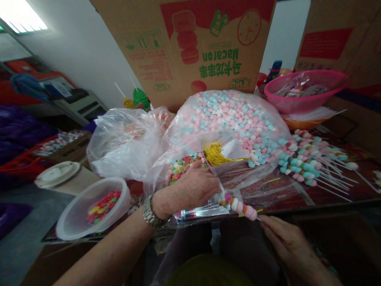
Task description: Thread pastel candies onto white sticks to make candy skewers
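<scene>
My left hand [193, 184], a metal watch on its wrist, reaches over an open clear bag of small multicoloured candies [182, 169]. Its index finger stretches onto the candies; the other fingertips are partly hidden. My right hand [284, 234] pinches the bare end of a candy skewer [245, 210], which points left and carries pink, white and coloured pieces. Behind the left hand lies a bundle of gold twist ties [216, 154]. A big clear bag of pink, white and blue marshmallows [226, 115] bulges at the back of the table.
Loaded skewers [300, 167] are piled at the right, below a pink basket [305, 91]. A white plastic bowl [70, 212] with red and yellow candies stands front left, beside a lidded tub [59, 174]. Another clear bag [119, 147] sits back left. A cardboard box [143, 35] rises behind.
</scene>
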Available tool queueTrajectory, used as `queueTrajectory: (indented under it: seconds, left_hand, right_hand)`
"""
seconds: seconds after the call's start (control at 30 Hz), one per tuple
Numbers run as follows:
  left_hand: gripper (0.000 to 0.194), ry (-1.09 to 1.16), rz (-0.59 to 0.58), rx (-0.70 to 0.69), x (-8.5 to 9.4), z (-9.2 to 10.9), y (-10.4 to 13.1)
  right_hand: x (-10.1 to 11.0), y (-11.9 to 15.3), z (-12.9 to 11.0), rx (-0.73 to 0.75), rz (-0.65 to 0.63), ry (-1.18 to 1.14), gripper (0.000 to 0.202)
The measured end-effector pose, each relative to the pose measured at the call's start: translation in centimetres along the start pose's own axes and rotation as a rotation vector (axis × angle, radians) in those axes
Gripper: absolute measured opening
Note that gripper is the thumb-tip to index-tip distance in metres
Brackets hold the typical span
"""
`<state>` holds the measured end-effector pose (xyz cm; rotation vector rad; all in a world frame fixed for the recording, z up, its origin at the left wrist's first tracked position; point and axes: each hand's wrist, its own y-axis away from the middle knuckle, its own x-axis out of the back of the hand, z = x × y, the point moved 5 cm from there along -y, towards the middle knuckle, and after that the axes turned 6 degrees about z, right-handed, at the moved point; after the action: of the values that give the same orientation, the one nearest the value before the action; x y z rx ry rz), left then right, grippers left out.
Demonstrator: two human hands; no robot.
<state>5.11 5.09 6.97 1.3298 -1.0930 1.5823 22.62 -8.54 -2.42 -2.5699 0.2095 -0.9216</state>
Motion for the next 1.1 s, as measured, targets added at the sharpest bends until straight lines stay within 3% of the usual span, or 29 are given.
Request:
queueTrajectory:
  seconds: [0.07,0.2,0.27,0.43,0.53,0.67,0.8,0.97,1.03,1.1]
  left_hand:
    - [0.029,-0.022,0.062,0.02,0.6,-0.1,0.0]
    - [0.027,-0.061,0.072,-0.032,1.0,0.0,0.2]
    - [0.027,-0.087,0.092,-0.038,1.3,0.0,0.3]
    - [0.024,-0.067,0.157,0.015,2.6,-0.3,0.8]
    - [0.026,-0.053,0.129,-0.004,3.3,-0.2,1.0]
    - [0.031,0.094,0.005,0.046,3.2,-0.8,1.2]
    - [0.038,0.382,-0.172,0.154,1.7,-1.9,1.9]
    - [0.039,0.741,-0.283,0.296,0.1,-2.2,2.4]
    - [0.039,0.719,-0.249,0.294,0.1,-2.1,2.2]
    - [0.037,0.523,-0.113,0.232,0.8,-1.8,1.6]
  right_hand:
    - [0.0,0.0,0.2,-0.068,0.027,-0.06,0.023]
    - [-0.4,-0.5,-0.2,-0.1,-0.073,-0.175,0.022]
    - [-0.3,-0.7,0.0,-0.179,-0.049,-0.203,0.022]
    - [-1.6,-0.4,0.6,-0.311,-0.123,-0.278,0.033]
    - [-1.5,-0.5,0.5,-0.216,-0.026,-0.188,0.026]
    - [0.6,-1.0,-0.5,0.153,0.262,0.141,0.025]
    - [2.1,-1.2,-1.6,0.425,0.283,0.427,0.034]
    - [3.0,-1.4,-2.0,0.527,0.265,0.547,0.037]
    - [2.5,-1.4,-2.1,0.516,0.266,0.495,0.035]
    - [1.4,-1.5,-2.1,0.447,0.239,0.363,0.03]
